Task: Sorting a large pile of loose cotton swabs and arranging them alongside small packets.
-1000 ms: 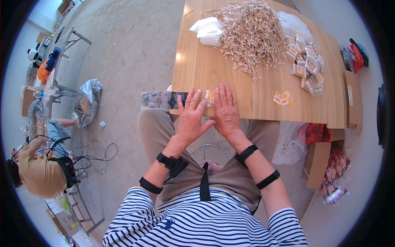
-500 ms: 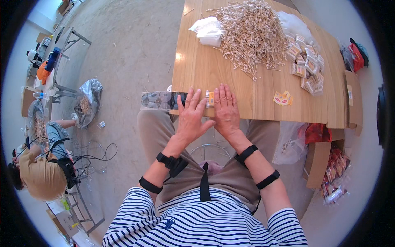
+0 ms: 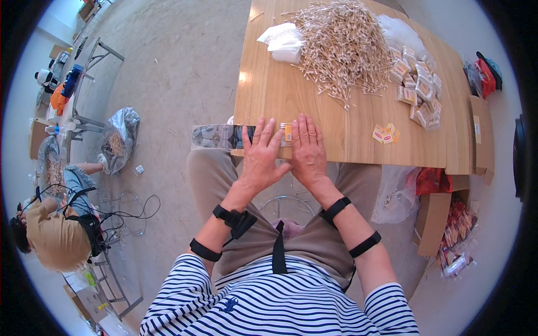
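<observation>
My left hand (image 3: 260, 150) lies flat near the table's front edge, fingers stretched and somewhat spread. Beside it, my right hand (image 3: 308, 148) rests palm down with its fingers straight and close together. Between the two hands shows a small pack of cotton swabs (image 3: 284, 134) with a yellow-orange card, partly covered by my right fingers. My left fingers overlap the end of a clear plastic strip (image 3: 216, 137) with dark and grey patches, which sticks out past the table's left edge. What lies under both palms is hidden.
On the wooden table (image 3: 269, 84) are a big heap of loose cotton swabs (image 3: 342, 47), clear bags (image 3: 284, 42), filled swab packs (image 3: 423, 87) and yellow cards (image 3: 385, 133). A cardboard box (image 3: 434, 221) stands below right. At far left another person (image 3: 59, 238) sits near swab-filled bags (image 3: 119, 143).
My left fingertips and the swab pack have shifted very slightly. My right hand stays in place, still flat on the table.
</observation>
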The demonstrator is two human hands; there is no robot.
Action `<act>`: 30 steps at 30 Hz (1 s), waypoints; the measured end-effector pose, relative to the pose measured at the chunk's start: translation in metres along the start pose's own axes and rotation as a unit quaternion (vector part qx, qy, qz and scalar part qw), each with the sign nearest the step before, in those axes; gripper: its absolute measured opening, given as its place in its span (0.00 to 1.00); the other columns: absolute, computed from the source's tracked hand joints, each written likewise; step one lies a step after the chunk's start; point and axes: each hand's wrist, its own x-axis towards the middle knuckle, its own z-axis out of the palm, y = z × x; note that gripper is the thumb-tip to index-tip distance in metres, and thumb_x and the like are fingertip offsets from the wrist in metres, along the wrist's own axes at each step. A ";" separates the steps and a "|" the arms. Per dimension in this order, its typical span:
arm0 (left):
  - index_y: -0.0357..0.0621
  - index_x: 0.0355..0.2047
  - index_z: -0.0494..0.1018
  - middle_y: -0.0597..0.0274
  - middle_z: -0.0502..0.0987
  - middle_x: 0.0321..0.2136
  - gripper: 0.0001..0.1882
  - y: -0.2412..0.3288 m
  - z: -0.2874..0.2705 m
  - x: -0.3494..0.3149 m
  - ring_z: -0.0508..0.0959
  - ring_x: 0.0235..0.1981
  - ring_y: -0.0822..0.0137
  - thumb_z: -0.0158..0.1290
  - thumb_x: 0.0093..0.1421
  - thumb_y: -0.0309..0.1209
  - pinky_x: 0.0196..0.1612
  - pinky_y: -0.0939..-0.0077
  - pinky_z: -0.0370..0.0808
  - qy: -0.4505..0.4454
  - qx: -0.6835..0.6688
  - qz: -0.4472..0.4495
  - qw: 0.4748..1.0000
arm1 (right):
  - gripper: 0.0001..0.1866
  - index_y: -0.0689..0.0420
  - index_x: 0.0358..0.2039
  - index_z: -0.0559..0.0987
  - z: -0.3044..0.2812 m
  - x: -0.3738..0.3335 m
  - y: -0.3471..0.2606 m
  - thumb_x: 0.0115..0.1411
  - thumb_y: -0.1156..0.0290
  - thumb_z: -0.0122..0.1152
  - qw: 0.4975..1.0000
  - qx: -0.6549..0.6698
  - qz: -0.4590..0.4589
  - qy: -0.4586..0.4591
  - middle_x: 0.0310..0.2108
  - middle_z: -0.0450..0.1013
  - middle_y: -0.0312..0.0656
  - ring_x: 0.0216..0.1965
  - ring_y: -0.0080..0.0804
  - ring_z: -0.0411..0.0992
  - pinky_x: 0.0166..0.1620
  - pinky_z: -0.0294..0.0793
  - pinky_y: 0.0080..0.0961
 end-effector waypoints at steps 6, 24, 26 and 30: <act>0.41 0.63 0.68 0.45 0.59 0.68 0.48 0.001 -0.002 0.002 0.50 0.73 0.47 0.71 0.43 0.46 0.71 0.36 0.37 0.000 -0.005 -0.002 1.000 | 0.42 0.66 0.68 0.59 -0.005 0.001 -0.001 0.53 0.71 0.62 1.000 -0.006 0.001 -0.018 0.71 0.53 0.55 0.73 0.49 0.50 0.74 0.47 0.43; 0.36 0.69 0.57 0.49 0.51 0.72 0.60 -0.006 0.004 0.012 0.44 0.75 0.50 0.71 0.39 0.48 0.70 0.32 0.34 -0.061 0.071 0.013 0.996 | 0.36 0.66 0.67 0.61 0.001 0.000 0.001 0.58 0.70 0.56 1.000 -0.023 -0.001 -0.002 0.71 0.54 0.55 0.73 0.49 0.51 0.73 0.48 0.43; 0.36 0.69 0.57 0.50 0.52 0.72 0.60 -0.006 0.004 0.010 0.44 0.76 0.51 0.71 0.38 0.47 0.70 0.32 0.34 -0.060 0.070 0.017 0.996 | 0.35 0.66 0.67 0.61 0.000 0.000 0.000 0.59 0.71 0.54 1.000 -0.019 -0.001 0.001 0.70 0.55 0.55 0.73 0.49 0.51 0.73 0.48 0.43; 0.37 0.69 0.57 0.51 0.52 0.72 0.59 -0.005 0.003 0.009 0.44 0.76 0.51 0.72 0.38 0.45 0.70 0.31 0.34 -0.055 0.062 0.019 0.996 | 0.34 0.66 0.67 0.61 -0.001 0.000 0.000 0.59 0.72 0.53 1.000 -0.014 0.000 0.004 0.70 0.55 0.55 0.73 0.49 0.51 0.73 0.48 0.43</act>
